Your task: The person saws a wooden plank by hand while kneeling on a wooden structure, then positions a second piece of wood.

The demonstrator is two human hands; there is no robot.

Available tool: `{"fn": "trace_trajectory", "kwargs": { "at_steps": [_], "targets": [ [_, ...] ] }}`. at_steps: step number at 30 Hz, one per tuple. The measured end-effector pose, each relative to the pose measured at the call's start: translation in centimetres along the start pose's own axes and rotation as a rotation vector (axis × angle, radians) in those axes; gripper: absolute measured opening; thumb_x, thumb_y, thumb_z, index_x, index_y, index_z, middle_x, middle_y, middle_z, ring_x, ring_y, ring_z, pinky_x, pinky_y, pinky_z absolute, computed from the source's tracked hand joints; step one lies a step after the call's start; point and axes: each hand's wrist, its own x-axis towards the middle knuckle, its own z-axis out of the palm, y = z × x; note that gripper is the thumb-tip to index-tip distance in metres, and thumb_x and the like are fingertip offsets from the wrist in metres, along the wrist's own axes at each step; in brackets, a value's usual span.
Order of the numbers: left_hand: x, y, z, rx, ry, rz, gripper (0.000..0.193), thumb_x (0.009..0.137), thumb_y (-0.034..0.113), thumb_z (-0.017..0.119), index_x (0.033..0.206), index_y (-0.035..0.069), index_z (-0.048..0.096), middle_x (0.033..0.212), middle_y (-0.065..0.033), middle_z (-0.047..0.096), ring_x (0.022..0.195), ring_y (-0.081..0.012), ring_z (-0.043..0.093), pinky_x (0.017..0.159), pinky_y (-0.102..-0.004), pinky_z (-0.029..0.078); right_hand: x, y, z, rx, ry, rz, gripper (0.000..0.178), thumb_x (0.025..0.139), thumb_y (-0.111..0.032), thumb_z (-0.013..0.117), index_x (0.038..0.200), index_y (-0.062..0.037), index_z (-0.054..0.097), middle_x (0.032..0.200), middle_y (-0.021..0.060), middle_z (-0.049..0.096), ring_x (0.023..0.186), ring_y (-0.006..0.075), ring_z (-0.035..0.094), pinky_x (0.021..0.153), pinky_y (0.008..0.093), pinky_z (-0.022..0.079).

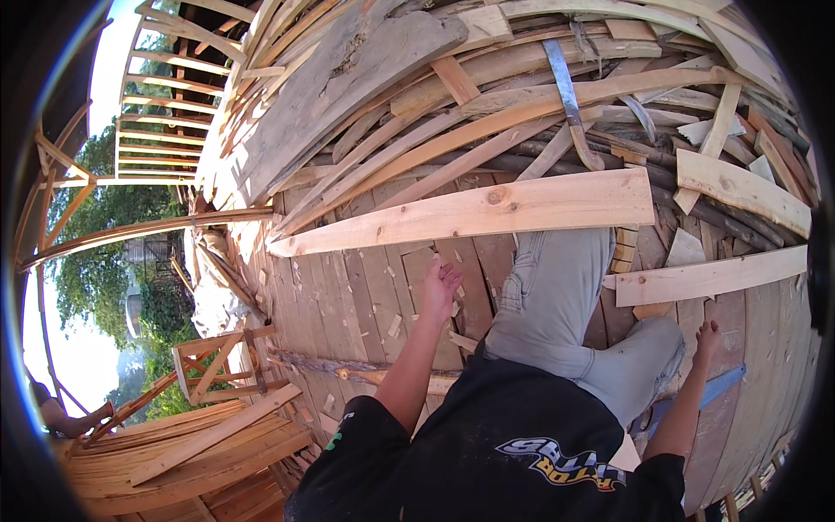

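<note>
**Pale plank across the deck — hands both free**

I'm holding my left hand open, fingers spread, hovering over the plank floor w/ nothing in it. It's sitting just short of the long pale plank lying crosswise ahead of my knee. My right hand is hanging open too, empty, near a blue strip on the floor.

That plank's looking like fresh-sawn softwood — stiff, dry, prob. moderate weight for its length, rough faces so not slippery, splinters likely. I'm judging the best hold is near mid-length, by the knot, or two hands spread apart so it isn't swinging.

Around it: a second pale board is lying to the right, and a big heap of scrap boards is piling up behind, some ends resting close to the plank's far edge. A metal bar is lying on the heap. My own leg is crowding the plank's right end; wood chips are littering the floor.
</note>
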Motion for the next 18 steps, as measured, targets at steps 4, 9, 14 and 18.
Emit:
{"fn": "trace_trajectory", "kwargs": {
  "at_steps": [4,9,14,18],
  "targets": [
    [-0.1,0.9,1.6,-0.171,-0.094,-0.023,0.082,0.089,0.048,0.061,0.136,-0.008,0.025,0.13,-0.0227,0.04,0.12,-0.037,0.045,0.107,-0.0469,0.037,0.4,-5.3,8.6,0.009,0.005,0.319,0.059,0.083,-0.027,0.063,0.134,-0.0055,0.041,0.102,0.0106,0.053,0.095,0.0197,0.052,0.069,0.0373,0.045],
    [1.7,3.9,3.5,-0.373,-0.256,-0.006,0.08,0.089,0.047,0.061,0.136,-0.008,0.026,0.133,-0.023,0.039,0.124,-0.0374,0.043,0.109,-0.0477,0.035,-2.0,-7.0,14.3,0.483,-0.237,0.45,0.048,0.084,-0.02,0.059,0.129,-0.0089,0.046,0.116,0.0151,0.054,0.097,0.0273,0.056,0.075,0.0408,0.049],
    [4.7,3.6,3.9,-0.4,-0.182,0.014,0.054,0.087,0.038,0.066,0.125,0.004,0.048,0.123,-0.0102,0.05,0.119,-0.0265,0.047,0.108,-0.0444,0.036,-4.3,-10.3,13.6,0.72,-0.071,0.302,0.051,0.081,-0.018,0.067,0.125,-0.0013,0.048,0.114,0.0179,0.058,0.1,0.0318,0.06,0.084,0.0454,0.052],
    [6.4,3.4,1.7,-0.437,-0.247,0.024,0.045,0.088,0.022,0.067,0.122,-0.001,0.051,0.118,-0.014,0.057,0.11,-0.0278,0.055,0.097,-0.042,0.047,-7.7,-16.6,11.4,0.763,-0.163,0.157,0.042,0.086,-0.018,0.066,0.12,0.0003,0.051,0.112,0.014,0.062,0.095,0.0288,0.064,0.084,0.0443,0.053]
  ]
}}
